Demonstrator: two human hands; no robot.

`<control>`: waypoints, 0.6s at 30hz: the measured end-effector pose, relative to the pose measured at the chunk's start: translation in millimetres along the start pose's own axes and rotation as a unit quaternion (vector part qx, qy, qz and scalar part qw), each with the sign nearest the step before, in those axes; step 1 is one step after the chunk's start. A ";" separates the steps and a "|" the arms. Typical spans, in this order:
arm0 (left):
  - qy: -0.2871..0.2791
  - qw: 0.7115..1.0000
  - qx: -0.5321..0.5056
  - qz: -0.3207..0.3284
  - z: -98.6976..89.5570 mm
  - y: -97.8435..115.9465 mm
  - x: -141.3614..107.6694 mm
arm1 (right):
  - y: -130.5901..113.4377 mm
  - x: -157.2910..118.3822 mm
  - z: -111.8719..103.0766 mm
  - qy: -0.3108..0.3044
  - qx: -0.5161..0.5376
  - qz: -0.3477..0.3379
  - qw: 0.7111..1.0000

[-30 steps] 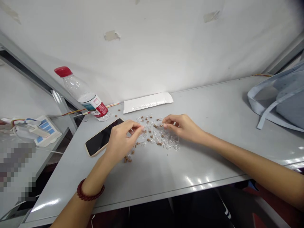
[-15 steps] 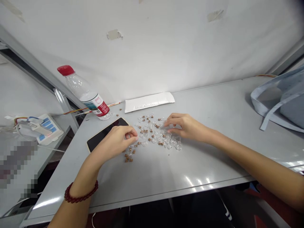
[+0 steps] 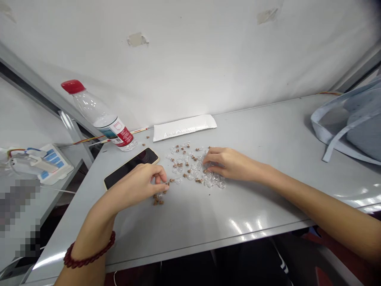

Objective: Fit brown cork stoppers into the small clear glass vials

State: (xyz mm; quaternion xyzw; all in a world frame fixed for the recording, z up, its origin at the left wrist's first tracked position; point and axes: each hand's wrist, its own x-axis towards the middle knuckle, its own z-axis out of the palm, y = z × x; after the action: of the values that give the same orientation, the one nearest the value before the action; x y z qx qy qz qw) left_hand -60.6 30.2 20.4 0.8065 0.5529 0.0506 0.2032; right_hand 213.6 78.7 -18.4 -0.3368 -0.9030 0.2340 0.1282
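Note:
Several tiny clear bottles (image 3: 214, 179), some with brown corks, lie scattered in the middle of the grey table. A small group of loose corks (image 3: 158, 201) lies to their left, beneath my left hand (image 3: 145, 180). The thumb and forefinger of that hand are pinched together at a small cork; other corks are partly hidden under them. My right hand (image 3: 228, 163) rests over the right side of the bottles, fingers bent down and closed among them; what they hold, if anything, is hidden.
A phone (image 3: 119, 173) lies by my left hand, with a red-capped water bottle (image 3: 114, 129) behind it. A white packet (image 3: 184, 127) lies near the wall. At the right is a blue-grey fabric bag (image 3: 363, 127); a power strip (image 3: 55, 161) is at the far left.
My left hand has moved down toward the loose corks and its fingertips have closed on one. My right hand has shifted slightly over the bottles. The view has shifted a little.

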 end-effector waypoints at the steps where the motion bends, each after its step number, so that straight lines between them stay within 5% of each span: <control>1: -0.018 1.000 -0.005 -0.012 -0.8 0.5 -0.8 | 0.3 -0.1 -0.4 0.003 0.004 0.005 1.000; 8: -0.091 0.994 -0.046 -0.046 2.5 10.5 -1.4 | -5.0 -1.6 -7.0 0.086 0.172 0.035 0.981; 13: -0.047 0.990 -0.127 -0.045 2.4 25.2 -1.2 | -14.6 -0.1 -5.6 0.047 0.433 0.083 0.897; 18: 0.047 0.971 -0.233 -0.019 14.6 41.6 3.4 | -20.1 2.6 5.4 0.048 0.529 0.126 0.838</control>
State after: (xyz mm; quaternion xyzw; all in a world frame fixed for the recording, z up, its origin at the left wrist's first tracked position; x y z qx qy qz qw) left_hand -18.5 16.6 22.6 0.7234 0.5498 0.2115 0.3602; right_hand 198.6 65.2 -12.6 -0.3395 -0.5837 0.6740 0.2996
